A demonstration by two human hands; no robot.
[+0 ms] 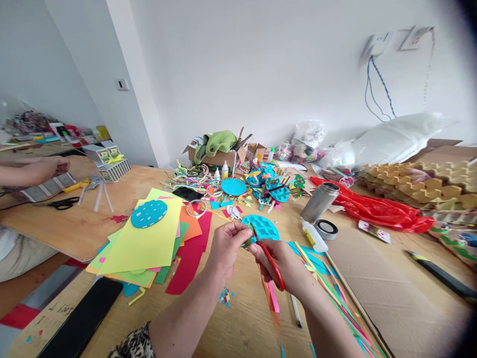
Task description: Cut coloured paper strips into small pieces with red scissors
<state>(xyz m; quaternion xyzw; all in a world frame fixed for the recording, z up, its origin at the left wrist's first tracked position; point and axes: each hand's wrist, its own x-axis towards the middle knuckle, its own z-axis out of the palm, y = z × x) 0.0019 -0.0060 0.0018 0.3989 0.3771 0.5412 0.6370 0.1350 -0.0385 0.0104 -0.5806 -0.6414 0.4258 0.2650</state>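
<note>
My left hand (226, 247) pinches a small piece of green paper (247, 242) between thumb and fingertips. In my right hand (285, 261) is a pair of scissors with red handles (276, 272); the blades point up and lie against the green paper. Just behind both hands, a blue paper disc with a grid of squares (269, 226) rests on the table, partly covered by the fingers. Tiny coloured paper dots (225, 296) lie in a cluster below the hands. Most of the green paper is hidden by my fingers.
Coloured paper sheets (139, 243) with a spotted blue disc are stacked left. Paper strips (335, 293), a glue bottle (314, 235), a metal flask (319, 201) and cardboard (376, 283) lie right. Finished-looking paper pieces (268, 181) pile behind. A co-worker's hand (55, 165) shows far left.
</note>
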